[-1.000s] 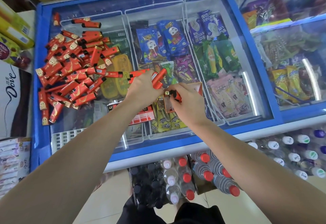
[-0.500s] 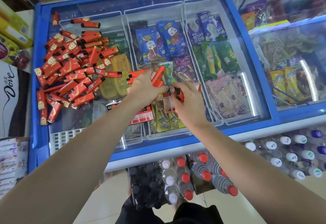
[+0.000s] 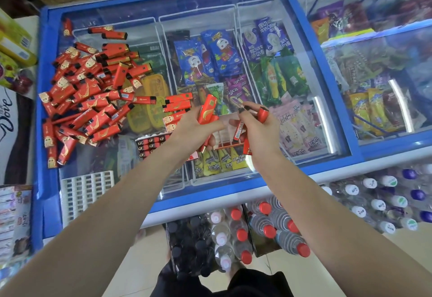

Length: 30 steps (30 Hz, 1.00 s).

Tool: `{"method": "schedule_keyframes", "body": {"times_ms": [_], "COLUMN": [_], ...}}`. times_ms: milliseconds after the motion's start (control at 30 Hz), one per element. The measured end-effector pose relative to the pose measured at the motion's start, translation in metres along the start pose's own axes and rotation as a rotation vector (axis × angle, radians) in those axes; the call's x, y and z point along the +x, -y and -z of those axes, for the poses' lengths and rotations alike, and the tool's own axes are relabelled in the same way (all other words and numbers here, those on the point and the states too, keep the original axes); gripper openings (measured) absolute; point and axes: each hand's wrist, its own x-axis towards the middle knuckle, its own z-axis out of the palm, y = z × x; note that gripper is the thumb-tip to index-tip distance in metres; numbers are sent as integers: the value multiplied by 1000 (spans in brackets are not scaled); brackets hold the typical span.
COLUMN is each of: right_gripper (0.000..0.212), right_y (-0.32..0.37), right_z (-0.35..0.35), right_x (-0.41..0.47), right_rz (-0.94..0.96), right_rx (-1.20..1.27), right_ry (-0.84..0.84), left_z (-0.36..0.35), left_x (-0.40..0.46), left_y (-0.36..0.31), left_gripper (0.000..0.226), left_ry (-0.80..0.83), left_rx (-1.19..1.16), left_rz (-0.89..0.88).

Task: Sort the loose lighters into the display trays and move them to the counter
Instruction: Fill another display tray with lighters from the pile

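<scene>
Left hand (image 3: pixel 191 128) gripped several red rectangular plastic lighters (image 3: pixel 207 109). Right hand (image 3: pixel 259 133) pinched one red lighter (image 3: pixel 263 115) above the red cardboard display tray (image 3: pixel 152 143).

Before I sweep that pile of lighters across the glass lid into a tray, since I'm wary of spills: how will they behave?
The pile of lighters would probably slide easily: smooth wrappers on a glass lid. Flat-sided, they likely won't roll. Loosely heaped, they may scatter.

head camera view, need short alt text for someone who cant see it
Over a glass-topped freezer, the left hand and the right hand each grip red lighters above a display tray. A pile of loose lighters lies on the left.
</scene>
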Motion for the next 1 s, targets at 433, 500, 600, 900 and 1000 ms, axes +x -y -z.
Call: {"method": "schedule_keyframes", "body": {"times_ms": [433,500,600,900,1000], "right_gripper": [20,21,19,15,17], "right_y": [11,17,29,24,12], "right_z": [7,12,18,18,16], "right_x": [-3,5,13,25,25], "right_rz": [104,129,116,568,681], "right_rx": [-320,-427,-496,-994,-1030], "right_ry": [123,190,304,358,342], "left_z": [-8,-5,-1,8,11], "left_x": [-12,-13,-15,7,18], "left_y": [14,13,13,5,3], "left_gripper": [32,32,35,31,36], "left_ry": [7,-15,-46,-256,-282], "left_rx": [75,162,271,419,484], "left_rz": [-39,-76,-111,-128,-127]}}
